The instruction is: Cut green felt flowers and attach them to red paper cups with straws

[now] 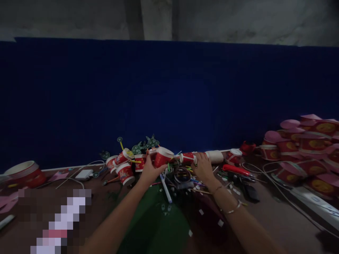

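Observation:
My left hand [151, 168] is closed around a tilted red paper cup [162, 158] with a white rim. To its right, my right hand [202, 165] has its fingers curled at the end of another red paper cup [186, 158], which lies on its side. A white cylinder [215, 156] lies just beyond the right hand. Left of my left hand are several tipped red cups [125, 173], some with yellow sticks. Green paper cut-outs [152, 141] stand behind it. A white and blue pen [166, 190] and loose sticks lie between my hands.
Pink-topped red cups [300, 150] are piled at the right. Nested paper cups [26, 173] stand at the far left. A red tool [237, 169], a black object [249, 192], white cables [284, 203] and paper scraps [220, 223] lie around. A blue partition [169, 95] rises behind the table.

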`<state>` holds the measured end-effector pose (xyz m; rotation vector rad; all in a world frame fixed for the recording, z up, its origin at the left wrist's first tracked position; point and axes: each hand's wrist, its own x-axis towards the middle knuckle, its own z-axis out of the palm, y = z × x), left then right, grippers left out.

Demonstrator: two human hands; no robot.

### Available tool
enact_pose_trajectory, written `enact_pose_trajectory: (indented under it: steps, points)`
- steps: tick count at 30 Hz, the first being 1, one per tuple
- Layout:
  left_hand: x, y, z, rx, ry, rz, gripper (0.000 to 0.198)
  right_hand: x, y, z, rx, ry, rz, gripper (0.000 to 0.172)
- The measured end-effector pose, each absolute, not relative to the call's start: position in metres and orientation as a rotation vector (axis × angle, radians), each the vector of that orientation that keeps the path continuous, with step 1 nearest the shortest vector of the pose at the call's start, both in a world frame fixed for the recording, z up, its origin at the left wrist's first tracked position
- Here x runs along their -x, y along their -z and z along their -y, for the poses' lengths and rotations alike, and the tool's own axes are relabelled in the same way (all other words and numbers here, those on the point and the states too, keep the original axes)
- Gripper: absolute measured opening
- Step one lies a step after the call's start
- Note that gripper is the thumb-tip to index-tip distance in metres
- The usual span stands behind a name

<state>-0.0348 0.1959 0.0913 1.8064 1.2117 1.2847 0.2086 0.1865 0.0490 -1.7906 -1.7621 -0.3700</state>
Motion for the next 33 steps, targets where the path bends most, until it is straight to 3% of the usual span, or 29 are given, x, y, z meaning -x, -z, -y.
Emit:
enact_pose_trajectory:
  steps: [5, 11, 17, 26, 31, 33]
  points:
    - [0.057, -0.048, -0.163, -1.007, -1.351, -0.953, 0.048, -0.156, -0.061, -0.141, 1.944, -0.183, 2.109, 0.017]
    - [0.063, -0.030, -0.151, -0.719, -1.389, -0.766, 0.042, -0.117, -0.051, -0.116, 2.174, -0.123, 2.109, 0.048]
    - [0.071, -0.024, -0.160, -0.864, -1.426, -0.756, 0.037, -0.109, -0.047, -0.113, 2.150, -0.007, 2.127, 0.049]
    - [0.075, -0.020, -0.166, -0.915, -1.478, -0.825, 0.045, -0.128, -0.080, -0.097, 2.066, -0.151, 2.201, 0.049]
    - [0.072, -0.015, -0.169, -0.860, -1.495, -0.730, 0.047, -0.151, -0.092, -0.089, 1.852, -0.211, 2.188, 0.020]
    - [0.071, -0.017, -0.169, -0.871, -1.498, -0.771, 0.049, -0.155, -0.095, -0.092, 1.791, -0.251, 2.101, 0.020]
